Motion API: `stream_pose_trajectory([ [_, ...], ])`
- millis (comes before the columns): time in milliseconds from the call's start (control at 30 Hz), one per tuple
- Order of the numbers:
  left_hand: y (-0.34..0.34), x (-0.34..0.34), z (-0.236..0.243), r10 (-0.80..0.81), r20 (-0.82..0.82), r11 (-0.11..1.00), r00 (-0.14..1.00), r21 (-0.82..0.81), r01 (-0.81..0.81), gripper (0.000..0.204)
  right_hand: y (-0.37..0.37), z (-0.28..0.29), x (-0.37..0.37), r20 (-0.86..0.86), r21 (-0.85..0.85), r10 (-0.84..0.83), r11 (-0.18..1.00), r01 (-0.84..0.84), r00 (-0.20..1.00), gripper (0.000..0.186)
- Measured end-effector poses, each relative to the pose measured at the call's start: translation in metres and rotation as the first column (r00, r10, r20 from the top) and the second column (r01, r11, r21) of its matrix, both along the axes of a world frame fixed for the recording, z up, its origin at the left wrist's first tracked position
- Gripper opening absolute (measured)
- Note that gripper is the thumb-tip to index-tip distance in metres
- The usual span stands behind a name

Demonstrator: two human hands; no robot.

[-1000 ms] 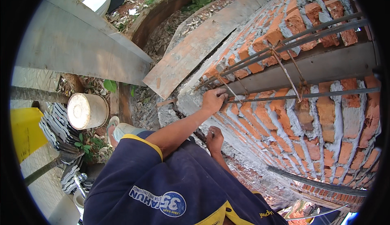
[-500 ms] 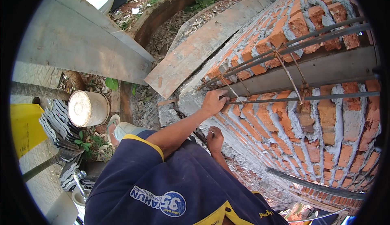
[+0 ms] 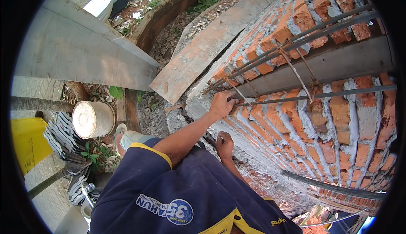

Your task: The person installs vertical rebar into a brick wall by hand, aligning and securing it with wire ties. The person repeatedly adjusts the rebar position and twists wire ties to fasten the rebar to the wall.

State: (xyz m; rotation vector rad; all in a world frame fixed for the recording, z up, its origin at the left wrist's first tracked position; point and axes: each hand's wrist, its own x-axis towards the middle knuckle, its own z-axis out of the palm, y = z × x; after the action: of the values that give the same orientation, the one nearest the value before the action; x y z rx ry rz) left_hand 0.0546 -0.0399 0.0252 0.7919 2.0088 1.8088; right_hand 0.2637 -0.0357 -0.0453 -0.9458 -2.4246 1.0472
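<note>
Left hand [image 3: 223, 104] closed round the steel rod [image 3: 304, 98] on the brick wall [image 3: 338, 124], right hand [image 3: 224, 143] fisted low — best grip firm, pull steady

orange brick wall [image 3: 334, 120], grey rebar [image 3: 313, 95], yellow board [image 3: 27, 143]

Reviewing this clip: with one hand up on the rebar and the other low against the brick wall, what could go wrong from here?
1. The left hand grips a steel bar beside bent tie wires; a wire end could likely scratch the fingers.
2. The right hand presses on the brick wall, whose rough mortar joints might scrape bare skin.
3. Debris and a bucket lie below, so footing may be poor.
</note>
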Motion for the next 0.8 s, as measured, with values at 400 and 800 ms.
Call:
stream_pose_trajectory([
  [400,0.007,0.004,-0.014,-0.001,0.114,0.999,0.994,0.042,-0.004,0.025,-0.006,0.003,0.005,0.031,-0.067,-0.048,0.996,0.050,0.998,0.014],
  [800,0.007,0.003,-0.011,-0.014,0.213,0.999,0.977,0.044,0.005,0.020,-0.007,0.006,0.006,0.027,-0.077,-0.048,0.996,0.050,0.998,0.014],
])
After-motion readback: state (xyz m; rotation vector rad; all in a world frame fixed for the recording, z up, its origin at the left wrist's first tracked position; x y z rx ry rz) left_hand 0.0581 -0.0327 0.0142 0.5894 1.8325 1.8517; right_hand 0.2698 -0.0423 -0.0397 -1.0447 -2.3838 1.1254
